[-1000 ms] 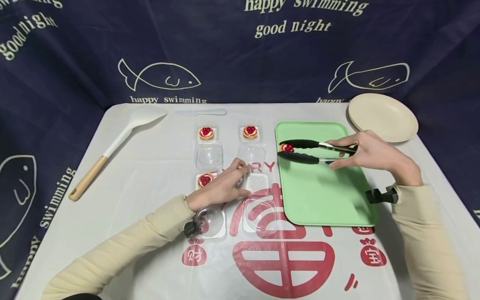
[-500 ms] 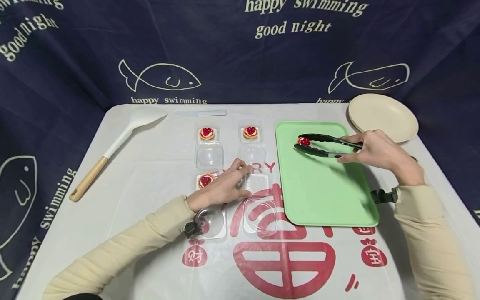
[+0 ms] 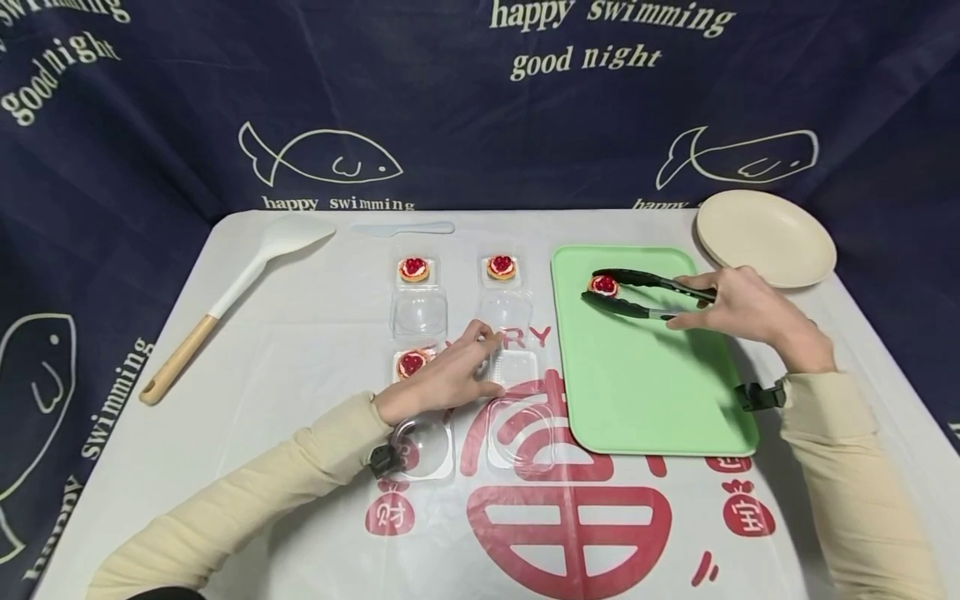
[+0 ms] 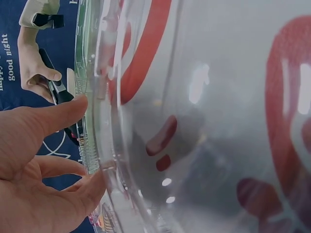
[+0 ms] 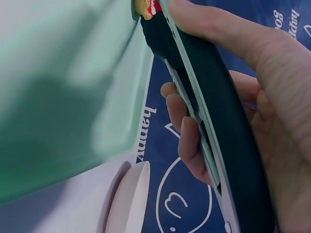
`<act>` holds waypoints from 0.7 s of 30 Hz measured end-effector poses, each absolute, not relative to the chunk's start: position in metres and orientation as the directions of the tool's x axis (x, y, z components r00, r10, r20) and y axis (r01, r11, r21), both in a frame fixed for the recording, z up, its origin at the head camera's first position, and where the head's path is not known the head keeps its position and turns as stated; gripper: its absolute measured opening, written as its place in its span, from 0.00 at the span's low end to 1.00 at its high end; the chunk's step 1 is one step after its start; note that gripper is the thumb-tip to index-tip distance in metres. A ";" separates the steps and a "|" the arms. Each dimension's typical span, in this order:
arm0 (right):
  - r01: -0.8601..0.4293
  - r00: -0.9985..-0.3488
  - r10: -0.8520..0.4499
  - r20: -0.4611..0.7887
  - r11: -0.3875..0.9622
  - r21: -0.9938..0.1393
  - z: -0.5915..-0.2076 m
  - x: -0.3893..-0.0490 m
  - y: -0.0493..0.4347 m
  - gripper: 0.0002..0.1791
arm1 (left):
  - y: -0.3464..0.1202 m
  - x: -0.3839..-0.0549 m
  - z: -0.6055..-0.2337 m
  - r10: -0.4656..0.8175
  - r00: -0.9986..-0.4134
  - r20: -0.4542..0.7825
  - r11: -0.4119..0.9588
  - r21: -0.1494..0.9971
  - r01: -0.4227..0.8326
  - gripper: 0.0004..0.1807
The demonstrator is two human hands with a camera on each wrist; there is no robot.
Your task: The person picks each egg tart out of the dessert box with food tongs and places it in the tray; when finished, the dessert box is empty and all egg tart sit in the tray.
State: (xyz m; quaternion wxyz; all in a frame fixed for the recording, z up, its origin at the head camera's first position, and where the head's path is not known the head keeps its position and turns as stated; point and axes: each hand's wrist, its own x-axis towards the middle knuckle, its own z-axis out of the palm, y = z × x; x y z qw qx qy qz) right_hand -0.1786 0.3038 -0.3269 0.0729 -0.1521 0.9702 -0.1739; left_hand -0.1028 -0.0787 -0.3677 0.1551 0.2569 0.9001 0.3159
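Note:
My right hand (image 3: 750, 308) grips black-and-silver tongs (image 3: 618, 307), their two black arms on either side of a small red-topped tart (image 3: 603, 286) over the upper part of the green tray (image 3: 652, 392). At the top of the right wrist view, the tart (image 5: 146, 8) shows between the tong tips. My left hand (image 3: 446, 367) holds the left side of an opened clear plastic box (image 3: 516, 367) that has no tart in it. In the left wrist view, thumb and fingertips (image 4: 77, 109) are at the box's edge. Its lid (image 3: 521, 433) lies flipped toward me.
Three more opened clear boxes hold tarts: back left (image 3: 414, 268), back middle (image 3: 501, 267), and front left (image 3: 412, 363), partly behind my left hand. A white spatula (image 3: 251, 271) and pale knife (image 3: 405, 227) lie left and back. Cream plates (image 3: 765, 237) sit behind the tray.
My right hand has carried the tart in the tongs from the tray's left edge inward to the right, then slightly back left. The left hand has stayed in place.

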 end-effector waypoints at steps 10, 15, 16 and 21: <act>-0.235 -0.952 -0.290 -0.102 0.900 -0.367 -0.326 -0.172 0.302 0.48 | -0.079 -0.103 -0.369 0.556 -0.820 -0.133 0.685 0.632 0.362 0.44; -0.264 -0.949 -0.308 -0.070 0.894 -0.363 -0.320 -0.167 0.298 0.51 | -0.080 -0.103 -0.366 0.540 -0.823 -0.173 0.707 0.624 0.333 0.48; -0.273 -0.947 -0.315 -0.061 0.892 -0.361 -0.319 -0.166 0.296 0.51 | -0.080 -0.103 -0.365 0.535 -0.826 -0.180 0.711 0.624 0.325 0.48; -0.301 -0.940 -0.337 -0.044 0.886 -0.352 -0.314 -0.159 0.290 0.53 | -0.087 -0.103 -0.356 0.517 -0.834 -0.194 0.704 0.650 0.286 0.49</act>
